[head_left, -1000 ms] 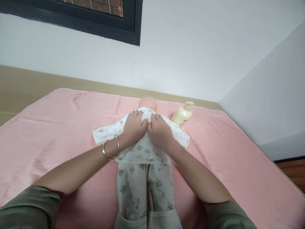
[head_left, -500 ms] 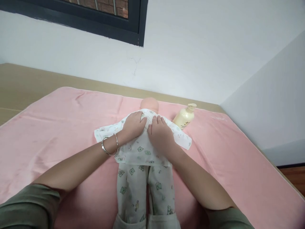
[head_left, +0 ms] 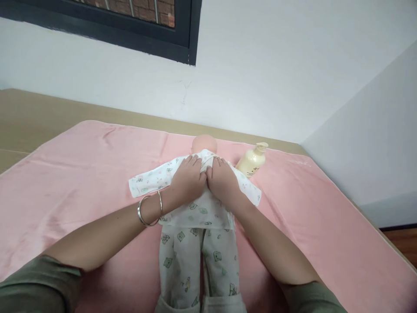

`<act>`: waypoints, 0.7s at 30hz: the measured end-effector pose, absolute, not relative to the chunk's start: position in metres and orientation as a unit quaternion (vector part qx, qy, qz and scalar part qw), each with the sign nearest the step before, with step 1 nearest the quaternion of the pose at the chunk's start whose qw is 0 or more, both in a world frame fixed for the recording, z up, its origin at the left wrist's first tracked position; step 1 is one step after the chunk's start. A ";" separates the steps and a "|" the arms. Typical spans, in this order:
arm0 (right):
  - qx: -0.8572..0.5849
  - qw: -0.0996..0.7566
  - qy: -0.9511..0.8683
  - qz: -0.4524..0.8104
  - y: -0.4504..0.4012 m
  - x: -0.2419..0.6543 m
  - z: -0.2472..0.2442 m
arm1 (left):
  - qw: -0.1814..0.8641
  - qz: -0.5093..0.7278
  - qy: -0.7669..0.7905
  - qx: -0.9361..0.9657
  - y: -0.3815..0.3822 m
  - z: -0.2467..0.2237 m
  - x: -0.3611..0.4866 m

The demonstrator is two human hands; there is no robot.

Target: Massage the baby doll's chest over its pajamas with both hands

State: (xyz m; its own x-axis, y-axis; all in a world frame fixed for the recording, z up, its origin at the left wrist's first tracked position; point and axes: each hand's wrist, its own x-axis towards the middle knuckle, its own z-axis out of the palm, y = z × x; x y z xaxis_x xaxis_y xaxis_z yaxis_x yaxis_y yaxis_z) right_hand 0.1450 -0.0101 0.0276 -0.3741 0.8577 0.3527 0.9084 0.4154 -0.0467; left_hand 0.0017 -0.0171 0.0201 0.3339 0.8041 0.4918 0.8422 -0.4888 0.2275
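Note:
A baby doll lies on a pink cloth, dressed in a white printed shirt (head_left: 202,211) and matching trousers (head_left: 182,261). Its bare round head (head_left: 204,143) shows at the far end, with no face in sight. My left hand (head_left: 189,178) rests on the upper part of the shirt, fingers stretched toward the neck. Beside it, my right hand (head_left: 224,179) lies on the same area, fingers extended too. The two thumbs meet or nearly meet at the middle, and the shirt is creased between the hands. Both shirt sleeves spread out sideways.
A cream pump bottle (head_left: 250,161) lies tilted by the right sleeve. The pink cloth (head_left: 97,174) covers most of the wooden surface (head_left: 42,106). A white wall (head_left: 260,74) rises behind, with a dark window frame (head_left: 146,43) at upper left.
My left hand has shifted slightly toward me and inward, its thumb turning toward the right one. My right hand has moved little. Shirt creases near the neck have changed; the bottle is unmoved.

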 end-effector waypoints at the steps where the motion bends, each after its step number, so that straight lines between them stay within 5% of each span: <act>1: -0.516 0.166 -0.834 -0.103 -0.015 0.143 0.025 | 0.015 -0.282 -0.512 -0.812 -0.011 0.021 -0.001; 6: -0.514 0.198 -0.830 -0.083 -0.019 0.139 0.022 | -0.034 -0.284 -0.554 -0.782 0.003 0.022 -0.006; 15: -0.561 0.222 -0.795 0.067 0.019 0.156 0.028 | 0.117 -0.269 -0.464 -0.836 -0.035 0.010 0.009; 21: -0.545 0.214 -0.810 0.024 0.013 0.153 0.029 | 0.000 -0.285 -0.535 -0.795 -0.001 0.017 -0.004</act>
